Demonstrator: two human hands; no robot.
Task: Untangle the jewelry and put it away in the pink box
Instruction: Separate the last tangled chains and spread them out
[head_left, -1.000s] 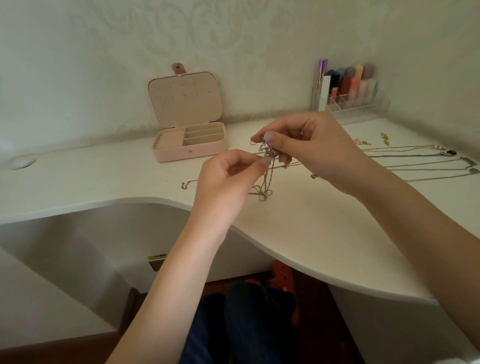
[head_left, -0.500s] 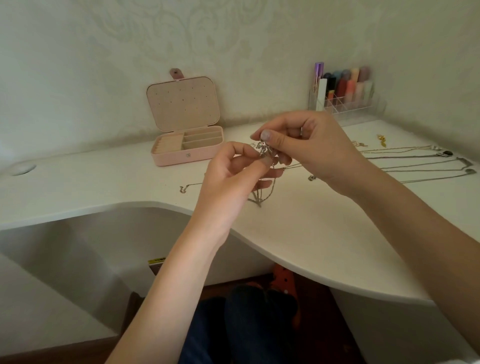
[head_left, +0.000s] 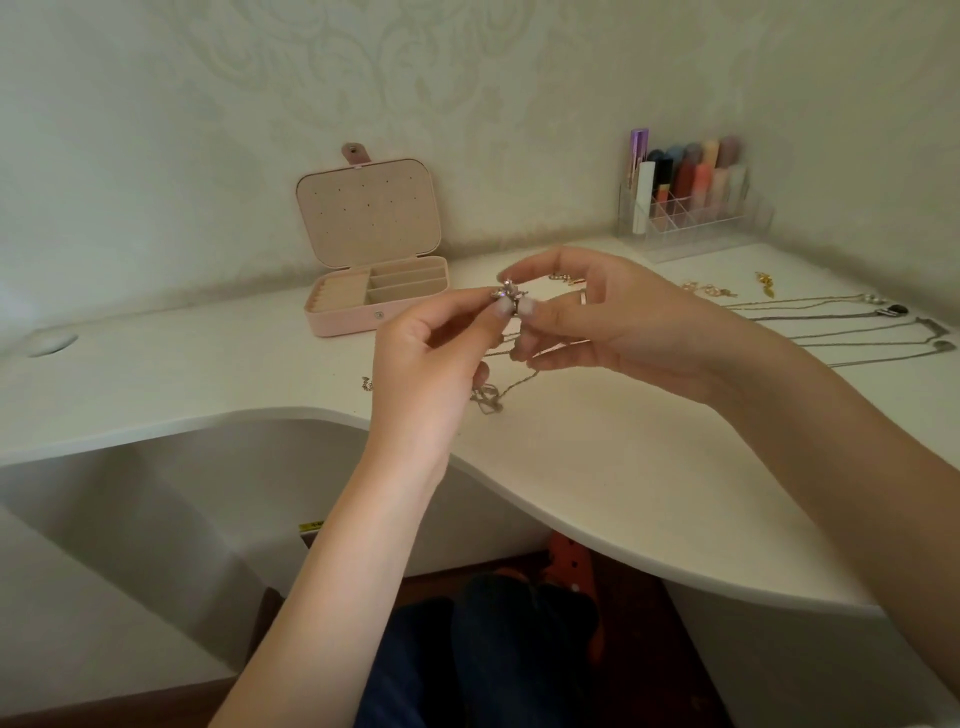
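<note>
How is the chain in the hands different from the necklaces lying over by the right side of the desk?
The held chain hangs bunched and looped, pinched between both hands; the necklaces on the desk lie straight, side by side, untouched. The held chain's sparkly charm is lifted up; the necklaces' pendants rest flat. Both are thin and silvery.

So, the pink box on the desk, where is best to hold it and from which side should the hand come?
Grip the pink box by its low base, thumb and fingers on the two short end walls, coming from above and the front. The lid stands open at the back, blocking that side, and would likely swing if held. The left hand and right hand are both busy pinching the tangled jewelry.
</note>
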